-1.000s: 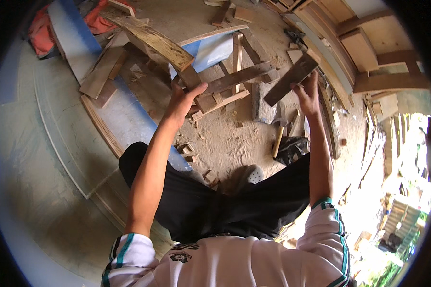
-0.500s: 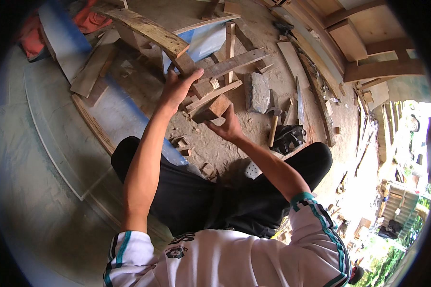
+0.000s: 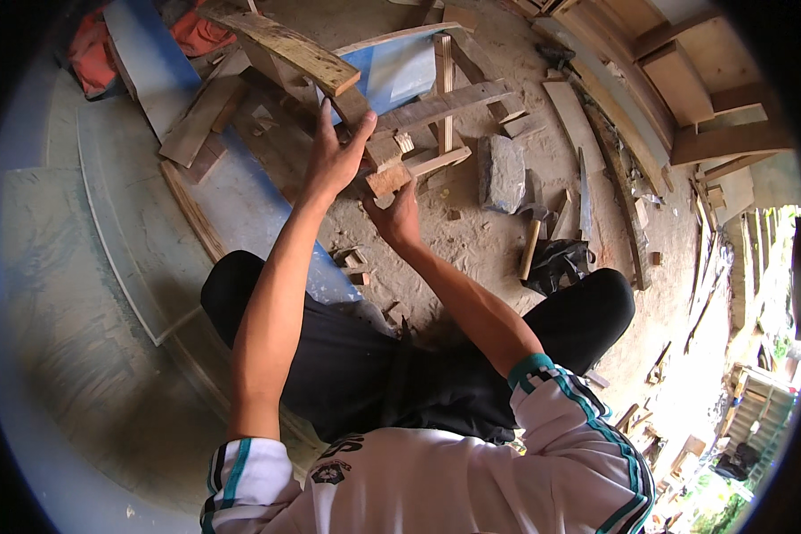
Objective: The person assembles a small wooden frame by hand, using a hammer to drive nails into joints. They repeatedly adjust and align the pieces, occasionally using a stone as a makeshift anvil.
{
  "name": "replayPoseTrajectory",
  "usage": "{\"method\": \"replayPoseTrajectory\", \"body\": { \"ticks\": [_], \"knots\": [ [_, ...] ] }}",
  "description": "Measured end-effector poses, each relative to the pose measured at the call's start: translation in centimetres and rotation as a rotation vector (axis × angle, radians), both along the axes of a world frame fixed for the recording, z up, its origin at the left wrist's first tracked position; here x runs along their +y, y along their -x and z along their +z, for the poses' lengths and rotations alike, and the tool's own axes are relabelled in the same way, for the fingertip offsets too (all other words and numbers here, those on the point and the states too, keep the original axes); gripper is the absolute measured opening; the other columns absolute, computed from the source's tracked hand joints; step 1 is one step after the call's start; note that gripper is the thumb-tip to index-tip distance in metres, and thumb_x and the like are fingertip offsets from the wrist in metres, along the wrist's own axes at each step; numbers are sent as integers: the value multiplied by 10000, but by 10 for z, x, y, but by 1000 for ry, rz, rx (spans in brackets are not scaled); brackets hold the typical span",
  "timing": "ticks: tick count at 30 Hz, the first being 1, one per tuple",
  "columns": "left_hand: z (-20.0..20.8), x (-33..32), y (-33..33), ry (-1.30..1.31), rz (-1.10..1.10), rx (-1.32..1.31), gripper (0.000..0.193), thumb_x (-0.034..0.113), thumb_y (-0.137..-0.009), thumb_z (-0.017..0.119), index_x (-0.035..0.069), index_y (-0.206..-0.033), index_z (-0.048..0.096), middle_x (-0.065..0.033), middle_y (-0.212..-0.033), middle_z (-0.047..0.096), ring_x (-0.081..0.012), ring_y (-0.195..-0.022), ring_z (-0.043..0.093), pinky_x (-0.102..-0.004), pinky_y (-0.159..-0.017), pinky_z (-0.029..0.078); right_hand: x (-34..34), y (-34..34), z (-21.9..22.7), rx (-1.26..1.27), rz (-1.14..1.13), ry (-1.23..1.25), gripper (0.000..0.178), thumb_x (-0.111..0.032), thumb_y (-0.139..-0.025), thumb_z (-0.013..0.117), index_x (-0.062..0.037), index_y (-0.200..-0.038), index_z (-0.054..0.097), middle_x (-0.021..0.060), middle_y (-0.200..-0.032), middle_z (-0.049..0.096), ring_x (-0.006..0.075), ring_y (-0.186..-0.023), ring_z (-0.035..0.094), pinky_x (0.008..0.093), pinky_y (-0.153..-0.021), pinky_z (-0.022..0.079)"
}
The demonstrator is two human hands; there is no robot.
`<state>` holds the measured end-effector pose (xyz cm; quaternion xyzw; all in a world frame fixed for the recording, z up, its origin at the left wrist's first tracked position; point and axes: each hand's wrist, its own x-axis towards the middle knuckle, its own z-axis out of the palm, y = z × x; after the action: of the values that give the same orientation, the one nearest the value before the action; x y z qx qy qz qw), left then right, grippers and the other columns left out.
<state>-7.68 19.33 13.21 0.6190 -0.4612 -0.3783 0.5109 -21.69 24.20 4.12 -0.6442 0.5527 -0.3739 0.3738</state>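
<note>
Fingers of both hands (image 3: 334, 160) (image 3: 396, 216) grip a small wooden block (image 3: 388, 179)

The floor (image 3: 472, 258) was bare packed earth, strewn with wood chips and lit by strong daylight. To the left of the hands, pale blue-grey sheets (image 3: 89, 294) were laid flat over the ground. Beyond and to the right of the hands, timber planks and a wooden frame (image 3: 685, 89) were stacked. Far to the right, bright sunlit greenery (image 3: 756, 285) could be seen.
</note>
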Motion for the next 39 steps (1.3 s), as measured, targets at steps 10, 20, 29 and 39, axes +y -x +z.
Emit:
{"method": "replayPoseTrajectory", "body": {
  "ticks": [10,20,29,39],
  "knots": [
    [-4,-9,-1,82,-25,71,963,464,-851,685,-117,-1452,208,-281,-1411,411,-296,-1292,443,-362,-1051,381,-18,-7,-4,116,64,149,756,-172,-754,742,79,-1312,298,307,-1210,448,478,-1126,462,481,-961,407],
    [10,-11,12,140,25,108,869,359,-876,684,-98,-1454,224,-197,-1263,558,-228,-1110,577,-318,-929,475,-29,-13,-2,166,85,186,839,-83,-699,734,140,-1337,236,329,-1215,424,464,-1162,457,459,-990,405],
    [18,2,2,-58,20,62,932,462,-836,700,-35,-1460,217,-213,-1359,459,-262,-1247,461,-348,-1039,374,-26,2,5,39,137,121,834,-195,-737,765,110,-1327,262,343,-1232,452,470,-1166,475,470,-994,405],
    [-1,1,-7,-149,-66,264,531,452,-865,669,36,-1157,515,-36,-942,623,-120,-782,634,-260,-605,556,-53,42,3,-88,582,119,830,-455,-933,580,71,-1436,181,331,-1363,428,404,-1301,425,439,-1066,342]
  ]
}}
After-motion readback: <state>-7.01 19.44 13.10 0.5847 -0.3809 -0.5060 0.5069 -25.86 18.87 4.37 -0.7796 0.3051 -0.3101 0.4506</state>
